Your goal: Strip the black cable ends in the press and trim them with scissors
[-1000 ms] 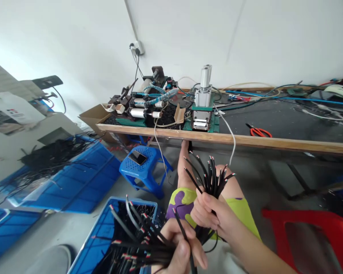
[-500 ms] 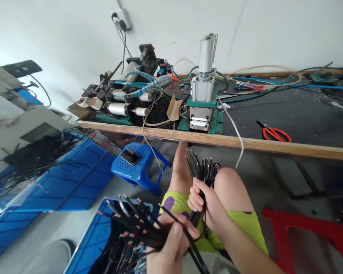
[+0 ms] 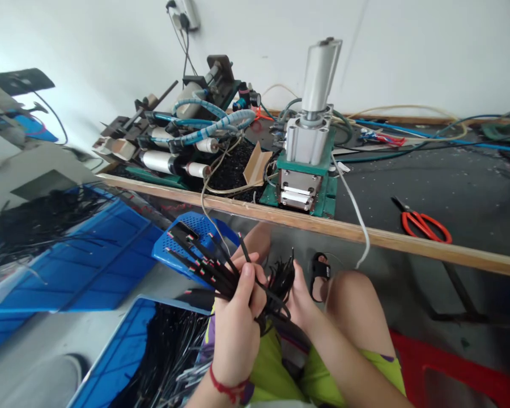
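My left hand [image 3: 240, 317] is closed around a bundle of black cables [image 3: 206, 263]. Their cut ends fan out to the upper left and show small red, white and green wire tips. Close beside it, my right hand [image 3: 302, 303] has its fingers wrapped round a second black cable bunch [image 3: 281, 281], partly hidden behind the fingers. Both hands are over my lap, in front of the bench. Cable loops hang between them, and I cannot tell whether the two bunches are joined.
A pneumatic press [image 3: 308, 136] stands on the bench edge [image 3: 246, 209], with red-handled scissors [image 3: 427, 225] to its right. Below left are a blue stool [image 3: 204, 224] and a blue crate [image 3: 130, 334] of black cables. A red stool [image 3: 450, 362] is at lower right.
My left hand has moved up and forward with its cables, nearer the right hand. The right hand's bunch has turned, and its stripped ends no longer point up in view.
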